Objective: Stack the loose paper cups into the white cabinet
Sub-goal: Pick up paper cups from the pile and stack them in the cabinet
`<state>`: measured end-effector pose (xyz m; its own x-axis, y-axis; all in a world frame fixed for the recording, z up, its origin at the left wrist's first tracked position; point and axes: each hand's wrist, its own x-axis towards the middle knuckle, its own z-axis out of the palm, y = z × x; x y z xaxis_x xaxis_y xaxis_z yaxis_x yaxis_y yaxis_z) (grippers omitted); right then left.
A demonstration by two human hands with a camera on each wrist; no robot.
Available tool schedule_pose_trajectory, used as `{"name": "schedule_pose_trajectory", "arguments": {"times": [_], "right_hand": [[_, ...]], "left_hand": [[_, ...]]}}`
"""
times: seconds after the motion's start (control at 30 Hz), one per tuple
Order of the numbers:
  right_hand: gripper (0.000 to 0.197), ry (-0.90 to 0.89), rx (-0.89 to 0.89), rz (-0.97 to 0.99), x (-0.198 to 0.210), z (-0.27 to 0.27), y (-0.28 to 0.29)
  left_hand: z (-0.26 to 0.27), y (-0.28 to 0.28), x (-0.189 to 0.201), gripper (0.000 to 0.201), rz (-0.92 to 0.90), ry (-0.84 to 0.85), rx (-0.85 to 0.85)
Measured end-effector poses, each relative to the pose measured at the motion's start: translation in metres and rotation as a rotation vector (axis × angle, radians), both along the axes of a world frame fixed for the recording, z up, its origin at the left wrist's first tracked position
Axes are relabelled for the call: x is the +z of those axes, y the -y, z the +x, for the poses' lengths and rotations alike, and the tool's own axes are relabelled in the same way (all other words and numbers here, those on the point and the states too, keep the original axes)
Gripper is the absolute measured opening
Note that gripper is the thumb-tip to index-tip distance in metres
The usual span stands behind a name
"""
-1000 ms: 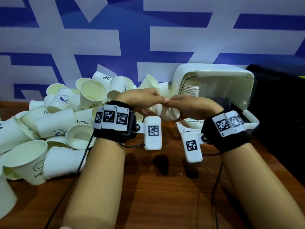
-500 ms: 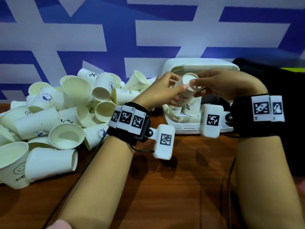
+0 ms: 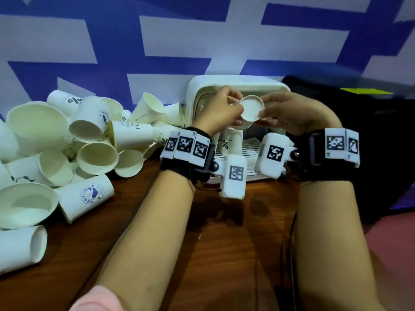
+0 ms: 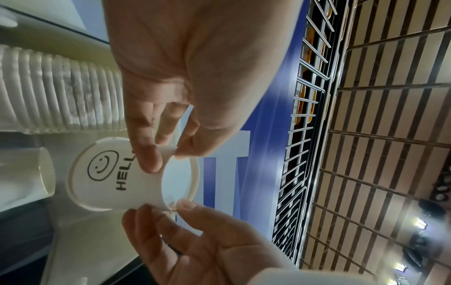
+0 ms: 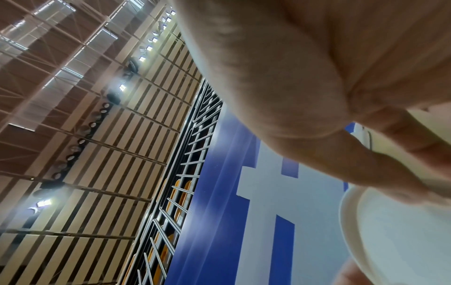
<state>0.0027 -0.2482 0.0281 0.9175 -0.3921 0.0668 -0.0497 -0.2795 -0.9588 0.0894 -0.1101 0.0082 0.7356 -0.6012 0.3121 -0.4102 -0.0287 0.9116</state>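
Both hands on one paper cup, held up right in front of the white cabinet opening, mouth facing the head cam. Left hand pinches the rim, thumb and fingertip clamped on the cup wall, clear in the left wrist view. Right hand has fingertips on the opposite rim; looks like a pinch too, but the right wrist view is mostly blocked by the hand itself, so I can't be sure how tight.

Inside the cabinet: a long nested stack lying sideways, plus at least one loose cup beside it. Two more cups stand on the cabinet's grille tray below the hands. Big loose pile sits on the wooden table to the left, so the task looks far from done.

Step in hand: orienting this cup for nesting. Next move, as I read it: line its base up with the open end of the stack, push it in straight, release. Rim is soft, so too much pinch likely deforms it and it jams
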Motion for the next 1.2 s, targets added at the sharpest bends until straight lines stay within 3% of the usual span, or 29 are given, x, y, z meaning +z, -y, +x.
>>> {"name": "schedule_pose_trajectory", "arguments": {"times": [0.5,0.67,0.83,1.0,1.2], "right_hand": [[0.027,0.06,-0.174,0.24,-0.027,0.027,0.012],[0.021,0.097,-0.168,0.319,-0.035,0.036,0.012],[0.01,0.14,-0.199,0.407,-0.042,0.041,0.015],[0.008,0.105,-0.179,0.379,-0.048,0.043,0.019],[0.024,0.138,-0.08,0.318,-0.055,0.043,0.023]], "left_hand": [[0.02,0.027,-0.032,0.035,0.031,0.101,0.099],[0.024,0.026,-0.034,0.049,0.112,0.135,0.104],[0.021,0.022,-0.038,0.069,0.232,0.128,-0.012],[0.021,0.024,-0.04,0.062,0.282,0.082,-0.025],[0.016,0.03,-0.042,0.055,0.272,-0.027,-0.008]]}}
